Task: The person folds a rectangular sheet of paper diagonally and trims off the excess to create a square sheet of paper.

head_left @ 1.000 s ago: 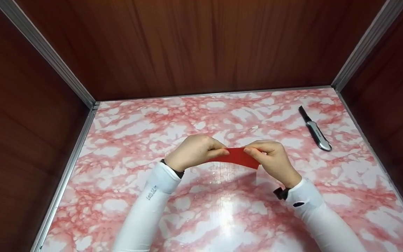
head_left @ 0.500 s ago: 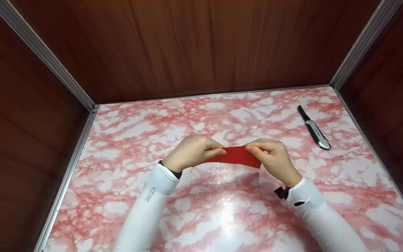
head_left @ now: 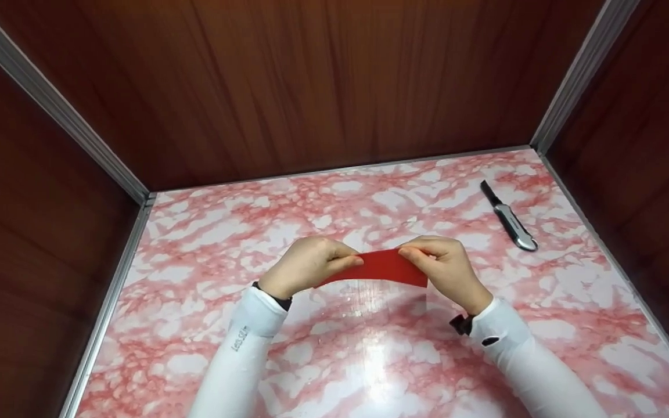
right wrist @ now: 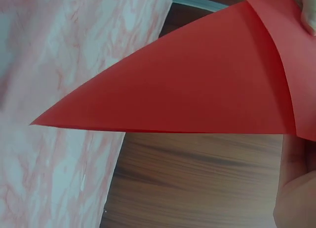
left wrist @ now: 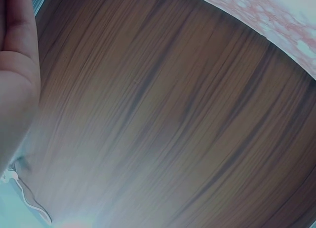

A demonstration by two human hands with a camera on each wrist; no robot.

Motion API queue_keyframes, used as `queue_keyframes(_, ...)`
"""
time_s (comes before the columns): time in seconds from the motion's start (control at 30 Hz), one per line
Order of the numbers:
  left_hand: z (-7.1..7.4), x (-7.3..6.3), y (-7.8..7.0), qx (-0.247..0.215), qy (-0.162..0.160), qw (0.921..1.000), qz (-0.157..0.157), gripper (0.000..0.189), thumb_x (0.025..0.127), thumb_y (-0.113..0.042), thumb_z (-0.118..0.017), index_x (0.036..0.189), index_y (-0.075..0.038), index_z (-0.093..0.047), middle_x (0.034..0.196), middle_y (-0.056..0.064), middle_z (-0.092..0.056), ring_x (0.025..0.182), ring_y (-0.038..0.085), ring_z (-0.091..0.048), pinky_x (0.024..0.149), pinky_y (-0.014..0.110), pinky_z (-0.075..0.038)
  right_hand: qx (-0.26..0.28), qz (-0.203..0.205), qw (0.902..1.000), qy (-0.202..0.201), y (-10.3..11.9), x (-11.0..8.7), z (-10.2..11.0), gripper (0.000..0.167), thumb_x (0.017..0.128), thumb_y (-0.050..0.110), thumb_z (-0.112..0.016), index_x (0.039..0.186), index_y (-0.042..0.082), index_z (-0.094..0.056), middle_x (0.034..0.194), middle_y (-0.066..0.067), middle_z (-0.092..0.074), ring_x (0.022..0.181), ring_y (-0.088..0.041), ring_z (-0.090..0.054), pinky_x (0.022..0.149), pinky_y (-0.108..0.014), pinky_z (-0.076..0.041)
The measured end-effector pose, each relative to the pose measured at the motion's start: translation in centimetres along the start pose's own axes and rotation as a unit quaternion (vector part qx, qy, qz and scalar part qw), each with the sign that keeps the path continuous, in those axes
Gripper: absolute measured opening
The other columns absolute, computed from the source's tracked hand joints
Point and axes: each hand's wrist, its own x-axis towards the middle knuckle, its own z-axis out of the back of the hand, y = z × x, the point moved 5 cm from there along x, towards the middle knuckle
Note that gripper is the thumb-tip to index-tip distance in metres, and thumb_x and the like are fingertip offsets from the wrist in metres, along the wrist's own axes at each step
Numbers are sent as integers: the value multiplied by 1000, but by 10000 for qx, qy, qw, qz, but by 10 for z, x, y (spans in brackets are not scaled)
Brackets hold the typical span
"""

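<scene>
A folded sheet of red paper is held up over the table between both hands. My left hand pinches its left part, thumb on the near side; the fingers behind are hidden. By its upper edge near the right end, my right hand pinches the paper between thumb and fingers. Seen from the right wrist, the red paper shows overlapping layers and a long flap tapering to a sharp corner. Only the edge of my left hand shows in the left wrist view, without the paper.
A black and silver utility knife lies on the red-and-white marbled table, at the far right. Dark wood-patterned panels with grey metal edging enclose the back and sides.
Both hands keep their grip on the red paper. They have drawn slightly apart, so more of the sheet shows between them. The head view has shifted a little.
</scene>
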Motion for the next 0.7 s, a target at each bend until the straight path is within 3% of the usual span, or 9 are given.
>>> queue_keyframes(0.2,-2,-4,2,-65,-25,10000,1,22,99,-37,-68,99,-21,-83,88,-14,-73,73,3,-63,73,27,-54,-16,25,10000,3,18,-1,-3,11,89,-4,-75,92,4,-82,91,-5,-77,82,-16,-71,72,-22,-55)
queue_keyframes(0.4,-2,-6,5,-168,-35,9998,28,23,100,-39,-67,93,-21,-81,79,-15,-66,68,3,-57,70,27,-52,65,-25,10000,-14,22,1,-2,11,89,-4,-75,92,4,-82,90,-6,-77,81,-15,-70,73,-21,-54)
queue_keyframes(0.7,-2,-7,7,-181,-44,9998,-106,21,100,-35,-67,97,-19,-80,84,-13,-68,74,4,-60,74,28,-52,92,162,9998,56,28,1,0,8,89,-6,-74,92,-1,-80,90,-9,-77,82,-15,-70,74,-21,-54)
